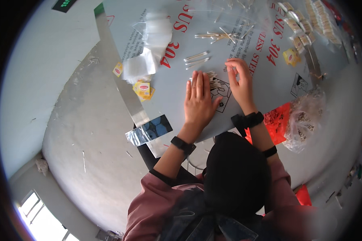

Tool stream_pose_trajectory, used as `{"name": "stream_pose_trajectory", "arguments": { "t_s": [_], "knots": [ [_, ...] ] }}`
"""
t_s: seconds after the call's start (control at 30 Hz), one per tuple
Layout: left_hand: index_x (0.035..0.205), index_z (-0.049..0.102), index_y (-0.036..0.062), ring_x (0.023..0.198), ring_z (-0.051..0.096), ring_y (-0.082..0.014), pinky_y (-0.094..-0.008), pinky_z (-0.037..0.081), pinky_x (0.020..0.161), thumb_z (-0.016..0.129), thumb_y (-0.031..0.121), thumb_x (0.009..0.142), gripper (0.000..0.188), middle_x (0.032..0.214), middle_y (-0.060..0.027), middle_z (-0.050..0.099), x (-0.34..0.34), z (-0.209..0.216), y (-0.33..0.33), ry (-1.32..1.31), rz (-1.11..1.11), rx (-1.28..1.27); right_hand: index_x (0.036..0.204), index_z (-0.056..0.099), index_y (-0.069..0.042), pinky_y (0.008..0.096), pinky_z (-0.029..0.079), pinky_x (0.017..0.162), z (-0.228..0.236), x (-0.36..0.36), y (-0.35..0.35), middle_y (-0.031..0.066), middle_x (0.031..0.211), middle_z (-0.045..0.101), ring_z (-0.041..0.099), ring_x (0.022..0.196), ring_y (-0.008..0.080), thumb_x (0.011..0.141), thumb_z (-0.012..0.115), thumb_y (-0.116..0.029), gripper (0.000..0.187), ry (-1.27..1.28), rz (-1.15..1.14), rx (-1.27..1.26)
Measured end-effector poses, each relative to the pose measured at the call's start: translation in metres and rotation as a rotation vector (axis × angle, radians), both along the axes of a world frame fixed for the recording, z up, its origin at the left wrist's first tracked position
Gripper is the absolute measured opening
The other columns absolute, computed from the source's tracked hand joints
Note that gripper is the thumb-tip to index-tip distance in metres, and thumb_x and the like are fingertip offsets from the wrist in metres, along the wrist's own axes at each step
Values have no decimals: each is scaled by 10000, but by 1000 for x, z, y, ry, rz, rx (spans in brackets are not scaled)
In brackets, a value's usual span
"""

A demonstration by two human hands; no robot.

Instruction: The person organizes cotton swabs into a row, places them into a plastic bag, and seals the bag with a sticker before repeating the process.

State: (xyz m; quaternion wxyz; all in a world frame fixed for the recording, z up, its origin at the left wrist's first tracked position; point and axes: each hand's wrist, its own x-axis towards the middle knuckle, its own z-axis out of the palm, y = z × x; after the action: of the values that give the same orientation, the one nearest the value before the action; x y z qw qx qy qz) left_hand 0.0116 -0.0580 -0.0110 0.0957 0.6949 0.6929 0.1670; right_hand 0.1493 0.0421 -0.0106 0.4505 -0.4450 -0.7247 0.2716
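The left hand point(201, 99) is lying flat over a bundle of cotton swabs point(215, 83) on the grey printed tabletop point(165, 105), fingers nearly together, thumb spread, while the right hand point(241, 82) is curving nearby, thumb and bent fingers apart.

The bags point(157, 34) are glossy plastic, the swabs point(215, 82) matt cotton-tipped, the tabletop point(169, 102) smooth, perhaps filmed metal.
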Motion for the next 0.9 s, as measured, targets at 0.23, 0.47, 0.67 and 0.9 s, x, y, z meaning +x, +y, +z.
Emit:
{"name": "stream_pose_trajectory", "arguments": {
  "t_s": [0.23,0.47,0.67,0.9],
  "knots": [
    [1534,276,-55,1511,232,-314,-454,180,1238,532,536,948,870,1596,-191,296,5,-11,-28,85,-12,100,1170,653,-68,280,492,769,32,67,-35,50,1121,687,682,916,137,1027,571,-215,221,362,-139,-316],
    [1539,267,-43,1501,256,-288,-454,190,1239,498,496,979,811,1577,-173,325,-7,-13,-77,57,-16,150,1193,676,-56,266,448,818,223,190,-158,37,1022,661,566,871,91,1040,532,-179,243,47,-516,105],
    [1538,281,-36,1494,269,-287,-451,196,1237,520,455,967,790,1563,-181,342,-21,-18,-88,54,-32,195,1208,610,43,280,447,837,279,138,-246,107,1075,638,555,838,128,1023,504,-103,258,125,-298,332],
    [1532,307,-32,1504,243,-315,-448,189,1237,512,449,969,768,1608,-192,283,-21,-22,-94,26,-10,182,1197,605,3,302,487,905,153,-12,-181,112,1201,645,633,1066,162,1066,487,-169,246,238,12,-179]
  ]
}}
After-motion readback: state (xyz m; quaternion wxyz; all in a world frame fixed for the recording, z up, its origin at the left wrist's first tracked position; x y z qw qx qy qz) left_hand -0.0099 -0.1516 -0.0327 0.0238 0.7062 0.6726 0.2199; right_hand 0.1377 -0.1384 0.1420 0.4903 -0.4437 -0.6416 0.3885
